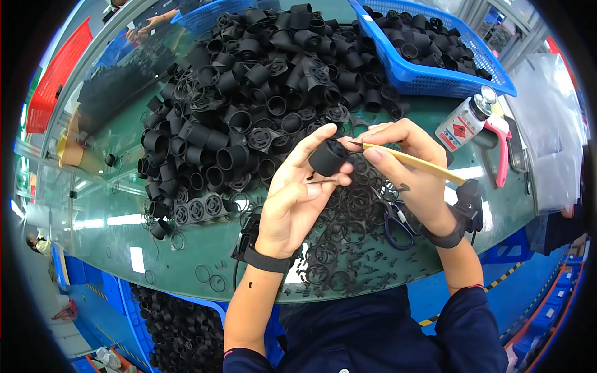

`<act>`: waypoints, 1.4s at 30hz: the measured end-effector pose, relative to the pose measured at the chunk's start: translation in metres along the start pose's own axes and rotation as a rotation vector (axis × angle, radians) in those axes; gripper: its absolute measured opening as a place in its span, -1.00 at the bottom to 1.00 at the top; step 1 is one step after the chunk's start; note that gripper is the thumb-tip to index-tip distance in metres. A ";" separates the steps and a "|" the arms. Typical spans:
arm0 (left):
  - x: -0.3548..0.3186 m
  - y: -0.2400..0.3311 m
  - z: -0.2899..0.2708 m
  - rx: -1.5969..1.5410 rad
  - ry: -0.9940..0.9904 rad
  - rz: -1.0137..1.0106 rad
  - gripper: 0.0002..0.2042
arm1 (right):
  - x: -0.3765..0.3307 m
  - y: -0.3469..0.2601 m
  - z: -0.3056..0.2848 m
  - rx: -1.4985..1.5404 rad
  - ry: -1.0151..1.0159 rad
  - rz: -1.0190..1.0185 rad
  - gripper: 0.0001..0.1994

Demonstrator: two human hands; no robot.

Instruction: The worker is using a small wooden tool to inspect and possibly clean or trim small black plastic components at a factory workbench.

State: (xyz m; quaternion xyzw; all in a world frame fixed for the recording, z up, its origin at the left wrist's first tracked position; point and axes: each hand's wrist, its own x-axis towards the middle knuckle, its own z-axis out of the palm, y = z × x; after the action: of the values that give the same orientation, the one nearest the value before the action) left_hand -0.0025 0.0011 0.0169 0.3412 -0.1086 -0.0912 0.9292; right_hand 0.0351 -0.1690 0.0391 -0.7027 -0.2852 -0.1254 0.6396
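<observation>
Over the middle of the table, my left hand [291,202] is closed on a black plastic cup-shaped part [328,157], its fingers round the sides. My right hand [410,155] grips a slim tool with a flat yellow handle [423,165], pen-fashion. The tool's dark pointed tip reaches the top edge of the black part, where my right fingertips are close too. Whether the tip cuts into the part is too small to tell. Below both hands lie many thin black rings and small plastic scraps [348,233].
A large heap of black cups [249,81] covers the table's far side. Behind it at right stands a blue basket [404,73] of similar parts. On the right are a white pump bottle [461,124], a pink-handled tool [501,155] and blue-handled snips [398,229]. A blue bin [134,311] sits below the front edge.
</observation>
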 end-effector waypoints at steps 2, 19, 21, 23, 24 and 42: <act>0.001 0.002 0.003 0.014 -0.015 -0.032 -0.22 | 0.000 0.001 0.002 0.000 0.004 -0.035 -0.89; -0.001 -0.001 0.000 0.131 0.121 0.068 -0.66 | -0.003 0.005 0.006 -0.047 -0.083 -0.164 -0.87; -0.001 -0.003 -0.001 0.158 0.099 0.092 -0.65 | -0.003 0.005 0.006 -0.060 -0.085 -0.178 -0.88; 0.000 -0.002 0.002 0.169 0.119 0.096 -0.64 | -0.003 0.006 0.007 -0.062 -0.083 -0.178 -0.87; -0.001 -0.002 0.004 0.180 0.139 0.101 -0.63 | -0.003 0.006 0.007 -0.063 -0.082 -0.180 -0.87; -0.001 -0.002 -0.005 0.081 0.046 0.027 -0.63 | -0.005 -0.009 0.005 0.234 0.046 0.143 -0.96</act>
State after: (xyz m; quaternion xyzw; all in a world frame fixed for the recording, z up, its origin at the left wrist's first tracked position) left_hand -0.0022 0.0031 0.0116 0.3792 -0.0953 -0.0661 0.9180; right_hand 0.0249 -0.1653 0.0428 -0.6388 -0.2323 -0.0615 0.7309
